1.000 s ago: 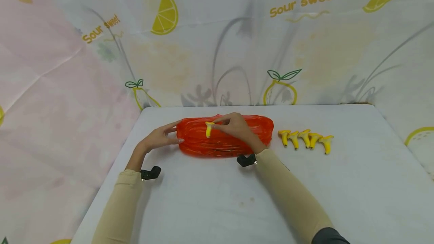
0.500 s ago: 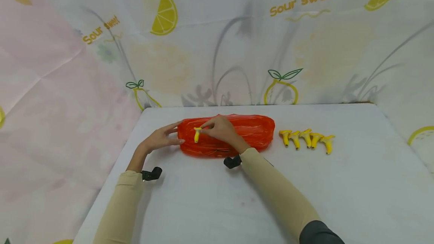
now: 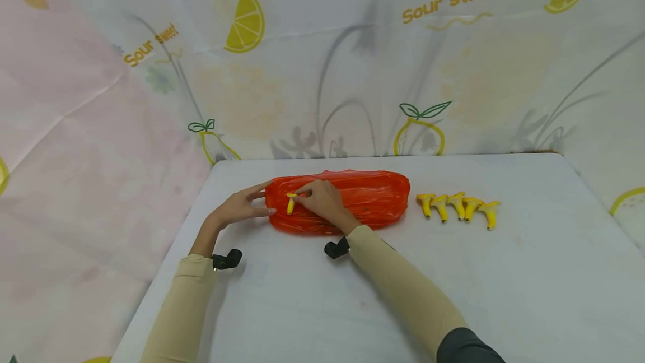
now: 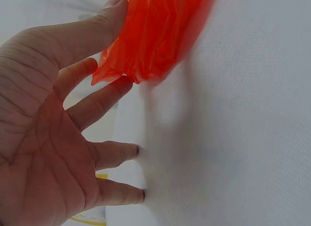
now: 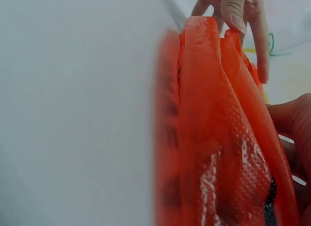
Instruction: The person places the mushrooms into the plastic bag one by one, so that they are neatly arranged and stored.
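Observation:
A red plastic bag (image 3: 375, 198) lies lengthwise across the table, puffed out, with dark shapes showing through it in the right wrist view. At its left end my left hand (image 3: 238, 208) rests with spread, mostly straight fingers; the left wrist view shows the thumb and two fingertips at the bag (image 4: 155, 36). My right hand (image 3: 322, 201) is over the bag's left half and pinches a yellow trumpet-shaped mushroom (image 3: 290, 204) between thumb and fingers, stem pointing down. In the right wrist view the mushroom is almost wholly hidden behind the bag (image 5: 204, 90).
Right of the bag, several similar yellow mushrooms (image 3: 457, 205) lie in a row on the white table (image 3: 302, 301). A lemon-printed cloth backdrop (image 3: 302, 71) stands behind the table's back edge. Small black wrist cameras (image 3: 336, 247) jut from both wrists.
My right hand has moved left and slightly toward me over the bag, carrying the mushroom to near its left end. The left hand stays at the bag's end.

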{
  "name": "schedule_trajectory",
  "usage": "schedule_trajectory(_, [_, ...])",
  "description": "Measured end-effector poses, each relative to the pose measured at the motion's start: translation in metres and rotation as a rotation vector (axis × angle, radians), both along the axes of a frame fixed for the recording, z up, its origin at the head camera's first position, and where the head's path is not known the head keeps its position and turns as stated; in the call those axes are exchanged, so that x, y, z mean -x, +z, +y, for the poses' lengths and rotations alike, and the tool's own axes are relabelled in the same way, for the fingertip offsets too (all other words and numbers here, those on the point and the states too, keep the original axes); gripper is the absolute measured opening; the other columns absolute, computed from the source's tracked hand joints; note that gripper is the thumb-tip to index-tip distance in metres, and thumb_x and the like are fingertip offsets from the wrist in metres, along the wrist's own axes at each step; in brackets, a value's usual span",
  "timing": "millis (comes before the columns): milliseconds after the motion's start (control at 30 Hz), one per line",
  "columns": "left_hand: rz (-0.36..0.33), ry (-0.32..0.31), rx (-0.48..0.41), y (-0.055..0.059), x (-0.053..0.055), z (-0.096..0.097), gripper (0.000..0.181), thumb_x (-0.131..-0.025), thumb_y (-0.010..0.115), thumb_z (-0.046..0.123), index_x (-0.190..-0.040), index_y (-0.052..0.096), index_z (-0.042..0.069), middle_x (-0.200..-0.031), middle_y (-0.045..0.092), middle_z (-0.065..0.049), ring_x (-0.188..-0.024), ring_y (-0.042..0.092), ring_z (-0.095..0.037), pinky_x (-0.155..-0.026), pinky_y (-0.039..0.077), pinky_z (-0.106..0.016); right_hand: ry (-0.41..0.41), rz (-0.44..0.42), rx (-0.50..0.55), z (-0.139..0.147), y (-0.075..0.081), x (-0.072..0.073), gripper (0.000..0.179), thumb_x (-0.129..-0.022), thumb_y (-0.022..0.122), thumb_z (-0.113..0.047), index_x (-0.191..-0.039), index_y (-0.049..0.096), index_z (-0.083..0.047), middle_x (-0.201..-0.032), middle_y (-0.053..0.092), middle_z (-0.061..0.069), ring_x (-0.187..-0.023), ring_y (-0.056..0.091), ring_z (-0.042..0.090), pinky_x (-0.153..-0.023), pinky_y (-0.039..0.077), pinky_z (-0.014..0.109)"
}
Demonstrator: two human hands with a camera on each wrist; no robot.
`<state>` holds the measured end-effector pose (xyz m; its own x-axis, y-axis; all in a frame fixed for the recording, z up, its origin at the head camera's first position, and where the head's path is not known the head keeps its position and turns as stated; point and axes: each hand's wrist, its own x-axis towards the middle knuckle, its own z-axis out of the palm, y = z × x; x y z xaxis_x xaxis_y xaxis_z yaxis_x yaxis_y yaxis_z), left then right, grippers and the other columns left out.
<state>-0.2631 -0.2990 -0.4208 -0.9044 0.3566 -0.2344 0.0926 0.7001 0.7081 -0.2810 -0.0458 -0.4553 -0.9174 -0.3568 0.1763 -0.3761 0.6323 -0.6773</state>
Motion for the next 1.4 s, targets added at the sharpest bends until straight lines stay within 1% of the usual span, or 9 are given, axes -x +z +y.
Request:
schedule_trajectory(167, [-0.012,0.002,0.017,0.002,-0.001,0.001,0.086,-0.085,0.075,0.046,-0.156,0.03,0.029,-0.155,0.037,-0.013,-0.14,0.033,-0.04,-0.103,0.032,-0.068,-0.023,0.022,-0.021,-0.003,-0.001,-0.001,0.028,-0.089,0.073,-0.038,-0.111,0.078,-0.021,-0.054,0.048,-0.003,-0.052,0.044,0.014,-0.042,0.027,0.021])
schedule_trajectory(467, [-0.011,0.003,0.011,-0.001,0.0,-0.001,0.086,-0.085,0.075,0.045,-0.156,0.03,0.028,-0.155,0.037,-0.014,-0.14,0.031,-0.042,-0.103,0.03,-0.07,0.006,0.059,-0.069,-0.004,-0.001,-0.001,0.031,-0.091,0.07,-0.04,-0.115,0.076,-0.022,-0.055,0.049,-0.006,-0.056,0.046,0.013,-0.045,0.031,0.021])
schedule_trajectory(833, [-0.039,0.036,0.025,-0.001,0.0,0.001,0.089,-0.084,0.075,0.049,-0.157,0.029,0.03,-0.154,0.038,-0.016,-0.141,0.03,-0.042,-0.102,0.034,-0.068,0.001,0.064,-0.063,0.027,0.009,0.001,0.038,-0.087,0.074,-0.043,-0.118,0.075,-0.022,-0.054,0.05,-0.006,-0.053,0.043,0.012,-0.045,0.028,0.021])
schedule_trajectory(900, [-0.044,0.045,0.025,0.0,-0.001,0.0,0.089,-0.083,0.075,0.05,-0.156,0.029,0.031,-0.154,0.037,-0.015,-0.141,0.029,-0.041,-0.102,0.034,-0.068,-0.011,0.049,-0.044,0.035,0.01,0.002,0.037,-0.087,0.075,-0.043,-0.117,0.075,-0.022,-0.061,0.056,-0.008,-0.055,0.046,0.011,-0.045,0.029,0.021])
schedule_trajectory(1000, [-0.045,0.049,0.031,0.0,-0.002,0.0,0.09,-0.082,0.076,0.05,-0.157,0.028,0.032,-0.155,0.037,-0.014,-0.141,0.03,-0.041,-0.102,0.035,-0.067,-0.011,0.044,-0.014,0.047,0.01,0.003,0.037,-0.086,0.076,-0.042,-0.116,0.076,-0.021,-0.081,0.069,-0.008,-0.061,0.05,0.011,-0.047,0.034,0.022])
schedule_trajectory(1100, [-0.045,0.05,0.031,0.001,-0.003,0.0,0.09,-0.082,0.076,0.05,-0.156,0.028,0.033,-0.155,0.036,-0.013,-0.141,0.03,-0.04,-0.102,0.035,-0.067,-0.004,0.041,0.007,0.059,0.01,0.003,0.036,-0.085,0.077,-0.039,-0.114,0.077,-0.018,-0.094,0.072,-0.008,-0.064,0.053,0.012,-0.051,0.04,0.023])
schedule_trajectory(1167, [-0.039,0.04,0.03,0.0,-0.002,0.001,0.09,-0.083,0.075,0.049,-0.157,0.028,0.032,-0.155,0.036,-0.013,-0.141,0.03,-0.041,-0.102,0.035,-0.067,0.0,0.031,0.013,0.067,0.01,0.002,0.036,-0.085,0.078,-0.038,-0.114,0.077,-0.017,-0.09,0.071,-0.007,-0.066,0.054,0.013,-0.053,0.042,0.024])
schedule_trajectory(1267, [-0.035,0.038,0.029,-0.001,-0.002,0.001,0.089,-0.083,0.076,0.049,-0.156,0.029,0.032,-0.154,0.038,-0.012,-0.141,0.03,-0.04,-0.102,0.035,-0.067,0.006,0.003,0.01,0.079,0.012,0.001,0.037,-0.085,0.078,-0.038,-0.115,0.076,-0.017,-0.074,0.065,-0.007,-0.065,0.053,0.014,-0.051,0.039,0.025])
schedule_trajectory(1400, [-0.028,0.031,0.033,-0.002,-0.001,0.001,0.089,-0.083,0.075,0.048,-0.157,0.029,0.031,-0.154,0.038,-0.013,-0.141,0.031,-0.04,-0.102,0.035,-0.067,0.013,-0.026,0.002,0.096,0.018,0.002,0.039,-0.085,0.078,-0.038,-0.118,0.075,-0.018,-0.056,0.045,-0.005,-0.057,0.047,0.016,-0.047,0.03,0.025])
